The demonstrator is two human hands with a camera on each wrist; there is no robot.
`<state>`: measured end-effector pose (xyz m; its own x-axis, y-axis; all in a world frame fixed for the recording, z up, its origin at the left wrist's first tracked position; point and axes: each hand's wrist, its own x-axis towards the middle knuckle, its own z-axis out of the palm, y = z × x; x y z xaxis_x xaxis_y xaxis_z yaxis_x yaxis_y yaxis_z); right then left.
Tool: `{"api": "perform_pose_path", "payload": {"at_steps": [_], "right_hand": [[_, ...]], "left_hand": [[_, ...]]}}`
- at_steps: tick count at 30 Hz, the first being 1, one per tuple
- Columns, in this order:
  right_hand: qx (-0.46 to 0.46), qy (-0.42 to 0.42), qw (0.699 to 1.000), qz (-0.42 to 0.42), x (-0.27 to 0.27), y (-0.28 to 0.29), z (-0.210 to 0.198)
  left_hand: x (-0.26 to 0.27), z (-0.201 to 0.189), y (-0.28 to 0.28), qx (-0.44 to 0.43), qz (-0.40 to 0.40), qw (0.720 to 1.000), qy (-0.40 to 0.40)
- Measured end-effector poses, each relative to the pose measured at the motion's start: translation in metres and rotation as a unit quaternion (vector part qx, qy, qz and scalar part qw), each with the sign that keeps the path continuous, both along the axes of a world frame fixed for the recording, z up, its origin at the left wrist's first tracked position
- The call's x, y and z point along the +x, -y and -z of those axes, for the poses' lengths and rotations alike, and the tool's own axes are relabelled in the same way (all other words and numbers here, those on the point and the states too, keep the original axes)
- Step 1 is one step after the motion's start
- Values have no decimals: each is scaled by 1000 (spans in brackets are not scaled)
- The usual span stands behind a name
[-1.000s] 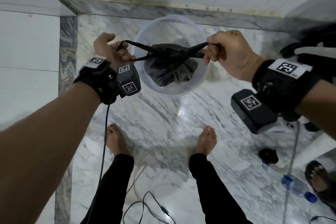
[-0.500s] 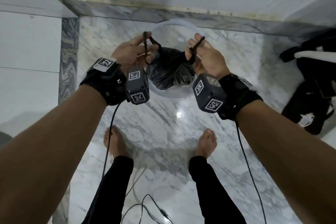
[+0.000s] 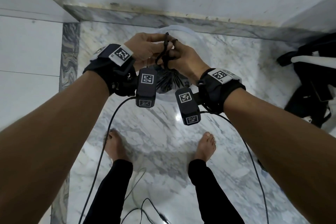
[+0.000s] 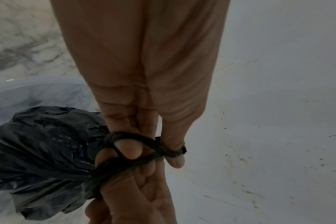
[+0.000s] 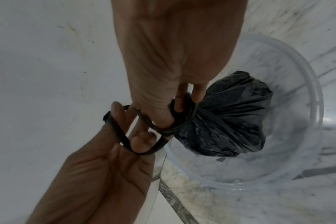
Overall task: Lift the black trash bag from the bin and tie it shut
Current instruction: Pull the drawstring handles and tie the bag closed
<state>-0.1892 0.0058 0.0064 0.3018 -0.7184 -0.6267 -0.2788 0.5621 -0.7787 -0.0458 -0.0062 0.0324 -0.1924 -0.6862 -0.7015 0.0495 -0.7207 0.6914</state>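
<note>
Already the black trash bag [image 5: 226,127] hangs gathered above the clear bin [image 5: 314,109] at frame right, while the left hand [image 3: 145,49] and right hand [image 3: 183,60] pinch its twisted ends [image 5: 123,133] mid-knot, which seems unfinished.

I am holding my left hand [image 3: 145,49] and right hand [image 3: 183,60] touching, both pinching the twisted ends [image 3: 164,51] of the black trash bag [image 3: 166,82]. Bag is hanging over the translucent bin [image 3: 180,29] on the marble floor [image 3: 163,132].
</note>
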Motion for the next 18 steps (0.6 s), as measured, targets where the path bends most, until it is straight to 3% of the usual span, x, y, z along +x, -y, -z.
{"api": "perform_pose_path", "payload": {"at_steps": [4, 11, 15, 18], "right_hand": [[36, 41, 995, 81, -4, 1, 4], [26, 25, 987, 160, -30, 6, 1], [-44, -57, 982, 173, -54, 10, 7], [-99, -166, 974, 115, -66, 10, 21]], "left_hand": [[0, 4, -5, -18, 8, 999, 39], [18, 20, 0, -91, 7, 969, 229], [27, 33, -2, -99, 8, 943, 318], [29, 41, -6, -112, 26, 919, 376]]}}
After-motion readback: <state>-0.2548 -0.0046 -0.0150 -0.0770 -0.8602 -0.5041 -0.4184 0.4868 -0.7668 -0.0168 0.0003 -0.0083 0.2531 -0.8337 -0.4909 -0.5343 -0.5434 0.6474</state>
